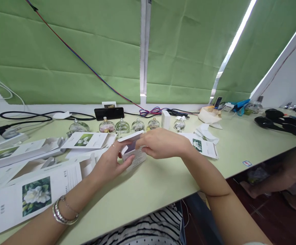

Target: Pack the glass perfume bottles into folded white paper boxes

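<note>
A small white carton (135, 158) with fine print on its side is held above the table, its lid flap raised. My left hand (112, 156) grips it from the left, thumb along the printed front and fingers behind. From the right, my right hand (160, 143) bends over the carton's opening, with its fingers at the edge by the flap. Some fingertips are hidden, and I cannot tell what is inside. Behind my hands stand several round glass perfume bottles, among them a green one (122, 126), a pinkish one (106, 126) and a clear one (179, 125).
Flat white cartons with flower pictures (58, 189) cover the table's left side. A phone (109, 113) leans at the back beside cables (153, 111). An upright white box (166, 119), a printed carton (206, 148) and a paper bag (210, 115) stand or lie rightward. Another person's legs (277, 173) show at right.
</note>
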`<state>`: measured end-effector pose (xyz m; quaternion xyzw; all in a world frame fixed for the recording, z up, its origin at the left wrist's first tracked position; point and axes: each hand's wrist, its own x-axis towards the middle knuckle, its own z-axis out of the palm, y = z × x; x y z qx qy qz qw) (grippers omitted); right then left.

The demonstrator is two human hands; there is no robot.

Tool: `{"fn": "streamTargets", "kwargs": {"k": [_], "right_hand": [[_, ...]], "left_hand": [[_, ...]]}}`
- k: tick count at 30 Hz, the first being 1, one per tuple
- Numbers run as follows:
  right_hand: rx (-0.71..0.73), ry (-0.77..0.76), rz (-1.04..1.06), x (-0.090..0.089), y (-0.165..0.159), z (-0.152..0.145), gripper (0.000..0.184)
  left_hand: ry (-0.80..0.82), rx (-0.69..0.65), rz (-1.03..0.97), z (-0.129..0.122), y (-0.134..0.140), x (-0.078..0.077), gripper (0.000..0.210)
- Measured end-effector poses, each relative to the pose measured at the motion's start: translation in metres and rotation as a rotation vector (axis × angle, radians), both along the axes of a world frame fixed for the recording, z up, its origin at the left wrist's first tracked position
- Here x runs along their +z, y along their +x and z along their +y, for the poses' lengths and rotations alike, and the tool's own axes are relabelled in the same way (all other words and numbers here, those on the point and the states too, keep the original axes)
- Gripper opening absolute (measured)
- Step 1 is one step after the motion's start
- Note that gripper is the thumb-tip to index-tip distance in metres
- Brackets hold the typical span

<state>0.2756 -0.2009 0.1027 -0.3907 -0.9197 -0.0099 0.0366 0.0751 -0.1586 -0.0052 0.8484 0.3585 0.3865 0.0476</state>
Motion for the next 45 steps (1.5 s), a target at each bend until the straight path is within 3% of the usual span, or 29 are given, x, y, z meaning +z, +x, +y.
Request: {"fn": "streamTargets", "kwargs": {"k": [5, 13, 18, 24, 26, 28, 31, 35, 39, 42, 45], "right_hand": [[-0.022, 0.089, 0.004, -0.001, 0.000, 0.006, 0.025], [-0.060, 0.114, -0.169, -0.010, -0.014, 0.005, 0.018], [-0.028, 0.031, 0.018, -0.002, 0.000, 0.009, 0.023], [-0.132, 0.167, 0.250, -0.002, 0.013, 0.024, 0.029], [-0.115, 0.119, 0.265, -0.005, 0.014, 0.030, 0.042], [-0.091, 0.033, 0.247, -0.008, 0.013, 0.036, 0.044], [-0.067, -0.035, 0.177, -0.010, 0.010, 0.042, 0.027], [-0.134, 0.018, 0.110, -0.011, 0.007, 0.045, 0.022], [-0.152, -0.038, 0.193, -0.006, 0.018, 0.049, 0.016], [-0.279, 0.040, 0.359, -0.004, 0.037, 0.060, 0.023], [-0.520, 0.274, 0.591, -0.012, 0.060, 0.084, 0.028]], "left_hand": [[0.110, -0.001, -0.148, 0.004, 0.000, -0.008, 0.041], [0.082, -0.007, -0.152, 0.010, -0.001, -0.016, 0.043], [0.045, 0.001, -0.158, 0.012, -0.001, -0.017, 0.055], [-0.070, 0.023, -0.174, 0.017, -0.001, -0.021, 0.070], [-0.117, 0.018, -0.155, 0.016, -0.001, -0.020, 0.074], [-0.177, -0.008, -0.129, 0.015, -0.001, -0.017, 0.075], [-0.277, -0.021, -0.071, 0.013, 0.000, -0.012, 0.072], [-0.352, -0.014, 0.014, 0.012, 0.001, -0.009, 0.055], [-0.358, 0.017, 0.022, 0.012, 0.002, -0.008, 0.045], [-0.344, 0.075, 0.021, 0.015, 0.002, -0.009, 0.047], [-0.330, 0.132, 0.014, 0.018, 0.001, -0.009, 0.049]]}}
